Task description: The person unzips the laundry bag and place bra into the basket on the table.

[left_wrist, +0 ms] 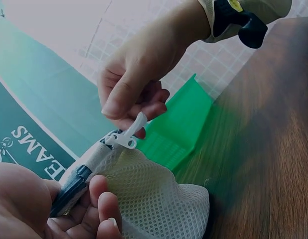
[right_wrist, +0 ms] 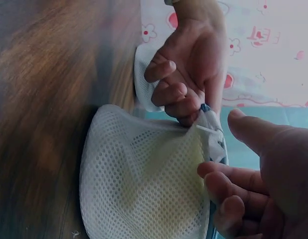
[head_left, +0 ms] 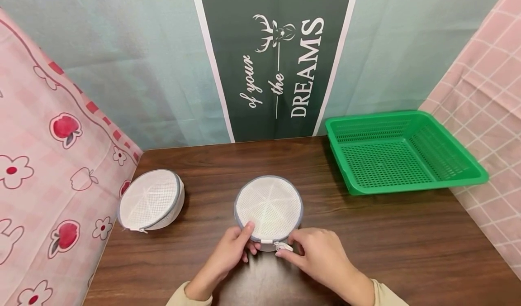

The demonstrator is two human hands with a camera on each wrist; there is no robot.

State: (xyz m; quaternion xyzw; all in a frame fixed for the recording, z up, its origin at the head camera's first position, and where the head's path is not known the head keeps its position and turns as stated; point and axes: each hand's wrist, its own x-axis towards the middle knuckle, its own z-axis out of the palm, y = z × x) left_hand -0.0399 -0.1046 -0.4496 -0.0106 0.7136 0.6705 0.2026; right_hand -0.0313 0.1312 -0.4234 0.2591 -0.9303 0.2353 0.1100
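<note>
A round white mesh laundry bag (head_left: 268, 206) with a grey-blue zipped rim stands on the table in front of me. My left hand (head_left: 234, 247) grips its near rim, thumb on top and fingers curled below, beside the zip's end. A white zipper pull (left_wrist: 128, 137) sticks out from that rim. My right hand (head_left: 319, 254) is at the pull; in the right wrist view its thumb (right_wrist: 246, 124) stands apart from its loosely bent fingers (right_wrist: 229, 179), close to the rim. Pale yellowish content shows faintly through the mesh.
A second white mesh bag (head_left: 150, 199) sits tilted at the table's left. A green plastic basket (head_left: 460, 181) stands at the back right. Patterned cloths hang behind and along both sides of the brown wooden table (head_left: 407, 233).
</note>
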